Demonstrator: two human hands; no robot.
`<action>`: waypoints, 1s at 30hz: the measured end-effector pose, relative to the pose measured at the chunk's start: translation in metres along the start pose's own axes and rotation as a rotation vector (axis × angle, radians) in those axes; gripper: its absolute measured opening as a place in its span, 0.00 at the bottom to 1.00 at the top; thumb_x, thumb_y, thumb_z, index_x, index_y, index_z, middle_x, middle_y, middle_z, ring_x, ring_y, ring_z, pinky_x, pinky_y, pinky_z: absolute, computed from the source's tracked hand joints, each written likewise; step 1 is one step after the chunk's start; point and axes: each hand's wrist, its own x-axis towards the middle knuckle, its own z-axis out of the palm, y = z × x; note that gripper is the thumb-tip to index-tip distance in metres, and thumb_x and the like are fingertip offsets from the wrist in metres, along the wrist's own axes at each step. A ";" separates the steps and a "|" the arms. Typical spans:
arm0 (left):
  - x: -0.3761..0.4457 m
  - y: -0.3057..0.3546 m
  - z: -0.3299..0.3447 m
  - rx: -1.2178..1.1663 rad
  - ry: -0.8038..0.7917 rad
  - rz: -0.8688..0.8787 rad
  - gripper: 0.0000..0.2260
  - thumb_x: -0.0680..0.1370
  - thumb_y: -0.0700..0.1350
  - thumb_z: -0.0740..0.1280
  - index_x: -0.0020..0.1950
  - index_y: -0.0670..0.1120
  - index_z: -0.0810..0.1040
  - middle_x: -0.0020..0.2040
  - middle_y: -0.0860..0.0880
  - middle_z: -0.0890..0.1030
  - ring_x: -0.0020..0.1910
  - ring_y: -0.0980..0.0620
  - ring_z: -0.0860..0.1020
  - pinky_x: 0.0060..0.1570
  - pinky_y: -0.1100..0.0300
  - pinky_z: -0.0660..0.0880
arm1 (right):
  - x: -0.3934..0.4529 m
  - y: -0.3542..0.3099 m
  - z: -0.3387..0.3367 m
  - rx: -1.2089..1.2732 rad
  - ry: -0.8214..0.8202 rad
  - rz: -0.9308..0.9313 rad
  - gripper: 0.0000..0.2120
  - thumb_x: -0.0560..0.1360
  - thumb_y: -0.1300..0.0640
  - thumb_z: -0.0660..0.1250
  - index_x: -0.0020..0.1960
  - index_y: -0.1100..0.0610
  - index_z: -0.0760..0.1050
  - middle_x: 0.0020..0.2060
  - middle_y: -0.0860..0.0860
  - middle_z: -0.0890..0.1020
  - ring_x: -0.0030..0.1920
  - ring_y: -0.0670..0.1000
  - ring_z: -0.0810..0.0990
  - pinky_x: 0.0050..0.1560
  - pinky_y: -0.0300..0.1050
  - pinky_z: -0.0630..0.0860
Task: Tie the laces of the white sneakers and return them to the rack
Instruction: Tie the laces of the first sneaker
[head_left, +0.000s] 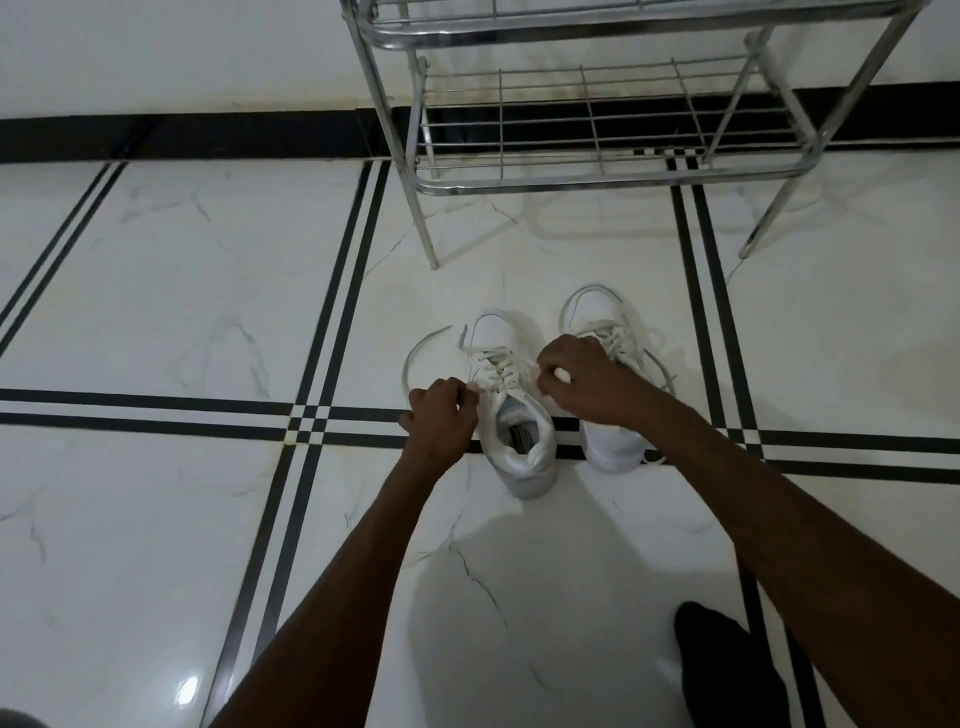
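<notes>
Both bare forearms reach forward over the white marble-patterned tile floor (156, 291). Left hand (441, 421) pinches one white lace (415, 353) of the left white sneaker (514, 405) in a narrow grip; right hand (582, 379) pinches its other lace end. Just beside it stands the right white sneaker (608, 374), laces loose. Beyond both, the chrome wire shoe rack (571, 124) stands against the wall.

White sneakers (558, 395) upright, untied, before rack (597, 130).
</notes>
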 end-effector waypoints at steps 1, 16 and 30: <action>-0.001 0.002 -0.007 -0.145 -0.011 0.015 0.19 0.86 0.53 0.57 0.44 0.42 0.77 0.48 0.46 0.81 0.56 0.45 0.77 0.62 0.42 0.73 | 0.001 -0.003 -0.008 0.200 0.042 0.047 0.11 0.79 0.55 0.64 0.43 0.59 0.80 0.49 0.54 0.81 0.53 0.52 0.79 0.60 0.48 0.71; 0.022 0.042 -0.013 -0.877 0.002 0.104 0.13 0.87 0.48 0.58 0.54 0.42 0.79 0.36 0.56 0.79 0.38 0.56 0.74 0.40 0.62 0.74 | 0.030 -0.026 0.014 0.845 0.113 0.175 0.13 0.83 0.56 0.60 0.63 0.54 0.80 0.39 0.49 0.80 0.37 0.46 0.77 0.33 0.39 0.71; 0.023 0.031 -0.030 -0.480 -0.088 0.326 0.09 0.83 0.39 0.61 0.62 0.49 0.74 0.46 0.44 0.86 0.43 0.44 0.84 0.47 0.46 0.81 | 0.038 -0.022 0.014 0.945 0.214 0.310 0.07 0.68 0.62 0.79 0.44 0.61 0.85 0.41 0.63 0.87 0.41 0.60 0.86 0.44 0.49 0.82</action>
